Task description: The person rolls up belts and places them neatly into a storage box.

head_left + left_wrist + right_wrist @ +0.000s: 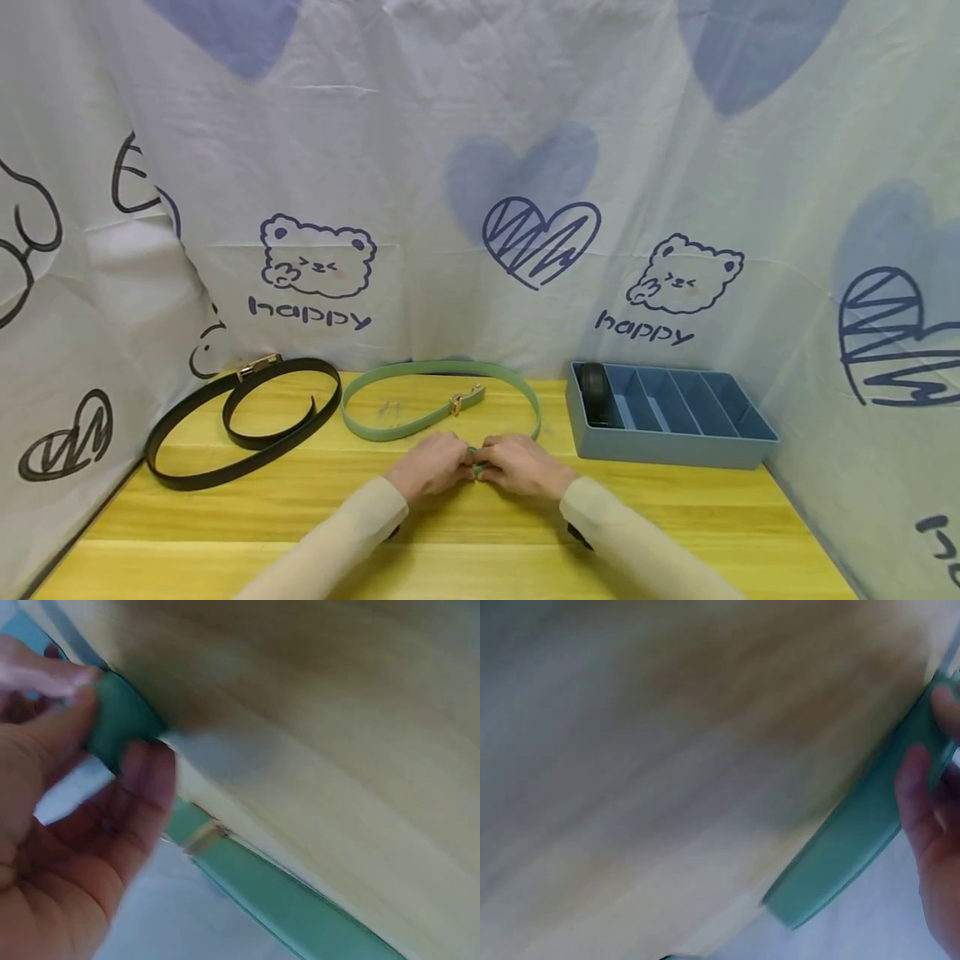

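L hand [435, 462] & R hand [522, 464] side by side nr table [483, 550] ctr, each w/ thumb & fingers pinched tight on green belt [408, 427]; its loop lies just beyond, on far side. Far cloth [420, 167] reads "happy" twice, left & right.

Over the wooden bench [465, 546], the left hand [435, 463] and right hand [525, 465] pinch a green belt [442, 367] between them, its gold buckle [455, 405] towards 11 o'clock. From the hands, a coiled black belt [258, 458] lies between 9 and 10 o'clock; between 2 and 3, a blue divided tray [667, 447] carries a black roll [595, 392] in its 9-o'clock-end compartment.
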`<move>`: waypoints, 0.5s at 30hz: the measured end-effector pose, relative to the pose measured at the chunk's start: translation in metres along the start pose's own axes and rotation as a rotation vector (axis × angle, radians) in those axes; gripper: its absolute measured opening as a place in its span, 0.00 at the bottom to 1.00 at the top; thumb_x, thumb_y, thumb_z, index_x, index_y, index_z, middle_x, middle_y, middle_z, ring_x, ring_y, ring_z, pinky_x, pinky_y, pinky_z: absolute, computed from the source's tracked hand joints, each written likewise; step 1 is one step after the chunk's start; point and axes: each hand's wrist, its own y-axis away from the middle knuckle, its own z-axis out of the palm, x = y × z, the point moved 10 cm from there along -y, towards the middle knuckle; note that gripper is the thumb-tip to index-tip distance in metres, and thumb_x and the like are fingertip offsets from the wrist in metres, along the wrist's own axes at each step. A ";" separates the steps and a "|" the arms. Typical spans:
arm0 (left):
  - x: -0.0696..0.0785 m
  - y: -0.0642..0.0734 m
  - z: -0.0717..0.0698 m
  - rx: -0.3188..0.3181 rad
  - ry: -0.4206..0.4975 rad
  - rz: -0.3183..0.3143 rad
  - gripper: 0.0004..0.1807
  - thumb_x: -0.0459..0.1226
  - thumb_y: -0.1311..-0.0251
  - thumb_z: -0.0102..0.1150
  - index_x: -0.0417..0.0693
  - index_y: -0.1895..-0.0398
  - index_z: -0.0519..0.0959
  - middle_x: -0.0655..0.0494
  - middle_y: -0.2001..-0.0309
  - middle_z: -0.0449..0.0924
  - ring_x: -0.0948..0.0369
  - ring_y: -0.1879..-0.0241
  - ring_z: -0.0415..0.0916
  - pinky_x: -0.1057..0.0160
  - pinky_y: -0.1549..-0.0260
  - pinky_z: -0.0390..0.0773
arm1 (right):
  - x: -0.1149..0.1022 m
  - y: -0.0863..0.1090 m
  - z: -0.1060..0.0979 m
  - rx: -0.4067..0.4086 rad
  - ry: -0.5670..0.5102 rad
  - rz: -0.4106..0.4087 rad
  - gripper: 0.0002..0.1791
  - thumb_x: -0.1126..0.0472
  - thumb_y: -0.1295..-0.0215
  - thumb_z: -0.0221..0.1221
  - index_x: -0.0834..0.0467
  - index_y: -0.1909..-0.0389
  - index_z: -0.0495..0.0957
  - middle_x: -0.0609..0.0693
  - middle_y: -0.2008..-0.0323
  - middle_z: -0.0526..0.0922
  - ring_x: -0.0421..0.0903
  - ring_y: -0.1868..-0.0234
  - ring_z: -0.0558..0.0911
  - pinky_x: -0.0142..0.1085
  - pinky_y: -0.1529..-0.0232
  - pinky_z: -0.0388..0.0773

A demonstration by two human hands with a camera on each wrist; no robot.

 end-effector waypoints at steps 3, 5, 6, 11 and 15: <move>-0.001 0.001 0.004 -0.044 0.056 0.054 0.07 0.42 0.40 0.65 0.53 0.72 0.87 0.63 0.72 0.84 0.73 0.76 0.73 0.75 0.75 0.71 | 0.004 0.005 0.001 -0.010 -0.041 -0.020 0.11 0.53 0.35 0.63 0.47 0.52 0.84 0.41 0.58 0.83 0.35 0.60 0.81 0.30 0.58 0.78; 0.000 0.001 0.005 -0.061 0.071 0.098 0.07 0.41 0.38 0.64 0.52 0.72 0.87 0.63 0.71 0.84 0.72 0.74 0.74 0.75 0.73 0.72 | 0.004 0.007 -0.001 0.006 -0.043 -0.042 0.11 0.53 0.35 0.63 0.47 0.52 0.84 0.40 0.55 0.84 0.36 0.56 0.82 0.32 0.54 0.79; 0.000 0.002 0.005 -0.062 0.072 0.114 0.07 0.42 0.38 0.64 0.53 0.72 0.87 0.63 0.72 0.84 0.72 0.74 0.75 0.75 0.72 0.73 | 0.005 0.007 -0.003 0.019 -0.033 -0.049 0.11 0.53 0.35 0.63 0.46 0.53 0.84 0.40 0.55 0.84 0.36 0.56 0.82 0.33 0.53 0.79; 0.002 0.001 0.000 -0.035 -0.004 0.096 0.08 0.44 0.39 0.65 0.55 0.74 0.85 0.65 0.73 0.83 0.71 0.75 0.75 0.73 0.73 0.74 | 0.001 0.004 -0.008 0.088 0.044 -0.058 0.06 0.54 0.35 0.64 0.46 0.60 0.87 0.39 0.61 0.86 0.36 0.60 0.81 0.30 0.57 0.78; 0.006 -0.003 -0.002 -0.023 -0.076 0.025 0.08 0.45 0.40 0.66 0.55 0.74 0.84 0.64 0.76 0.82 0.68 0.79 0.73 0.70 0.76 0.72 | -0.001 0.003 -0.008 0.102 0.073 -0.029 0.05 0.53 0.35 0.64 0.46 0.63 0.87 0.39 0.65 0.84 0.36 0.63 0.79 0.29 0.62 0.78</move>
